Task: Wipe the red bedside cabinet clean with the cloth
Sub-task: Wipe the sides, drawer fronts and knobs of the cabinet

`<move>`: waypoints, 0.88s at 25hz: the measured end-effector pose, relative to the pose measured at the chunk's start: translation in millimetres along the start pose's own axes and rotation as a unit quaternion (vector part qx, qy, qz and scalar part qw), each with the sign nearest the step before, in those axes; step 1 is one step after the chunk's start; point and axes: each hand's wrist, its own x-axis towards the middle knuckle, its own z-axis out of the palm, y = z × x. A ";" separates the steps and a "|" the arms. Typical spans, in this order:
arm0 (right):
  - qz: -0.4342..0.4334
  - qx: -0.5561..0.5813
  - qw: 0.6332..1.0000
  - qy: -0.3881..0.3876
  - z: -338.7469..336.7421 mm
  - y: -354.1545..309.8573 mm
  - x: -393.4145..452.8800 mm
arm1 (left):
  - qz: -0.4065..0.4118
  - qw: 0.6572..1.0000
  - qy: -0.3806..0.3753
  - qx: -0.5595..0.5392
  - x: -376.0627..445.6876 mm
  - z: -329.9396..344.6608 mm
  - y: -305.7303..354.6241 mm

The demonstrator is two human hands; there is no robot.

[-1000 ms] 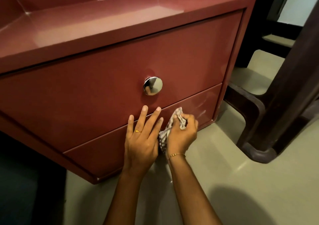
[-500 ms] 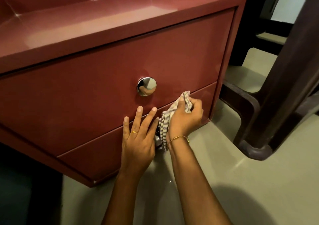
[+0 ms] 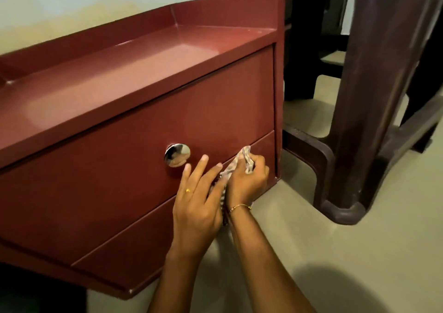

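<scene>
Left hand (image 3: pixel 196 207): fingers straight, slightly spread, flat on glossy drawer front.
Right hand (image 3: pixel 248 183): fingers curled, gripping crumpled striped cloth (image 3: pixel 239 162) against the lower panel, 4 o'clock of the round shiny knob (image 3: pixel 177 155).
Cabinet (image 3: pixel 119 144): smooth red, boxy.

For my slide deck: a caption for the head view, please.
Right hand rubs striped cloth along red cabinet lower front; left hand rests flat.

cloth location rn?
In the head view, the striped cloth is bunched in the right hand, against the red cabinet's lower front panel near its right edge, right of the chrome knob.
</scene>
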 end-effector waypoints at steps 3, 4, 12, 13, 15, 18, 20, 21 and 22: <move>0.131 -0.024 0.991 0.004 -9.9 31.2 3.5 | 0.108 0.994 -0.020 0.010 47.3 10.7 4.3; 0.181 -0.043 0.983 0.005 -14.8 39.4 5.8 | 0.155 0.986 -0.043 0.035 59.3 16.3 3.7; 0.069 -0.019 0.997 0.033 2.6 -12.4 33.9 | 0.340 0.895 -0.124 0.260 83.1 39.9 -27.1; 0.081 -0.029 0.996 0.034 0.5 -5.2 33.6 | 0.346 0.888 -0.127 0.274 80.6 42.1 -27.5; 0.153 -0.048 0.987 0.027 -9.1 22.5 35.4 | 0.349 0.880 -0.132 0.292 76.3 45.9 -26.7; 0.221 -0.061 0.973 0.032 -16.6 40.6 42.2 | 0.344 0.880 -0.131 0.300 75.6 48.6 -27.3; 0.176 -0.045 0.982 0.047 -8.8 28.1 53.2 | 0.344 0.879 -0.127 0.305 74.4 49.5 -27.0; 0.127 -0.040 0.990 0.045 -3.0 16.7 55.9 | 0.349 0.876 -0.124 0.308 74.6 50.7 -26.9; 0.075 -0.042 0.995 0.044 1.4 4.1 53.6 | 0.353 0.875 -0.120 0.309 74.7 51.6 -26.9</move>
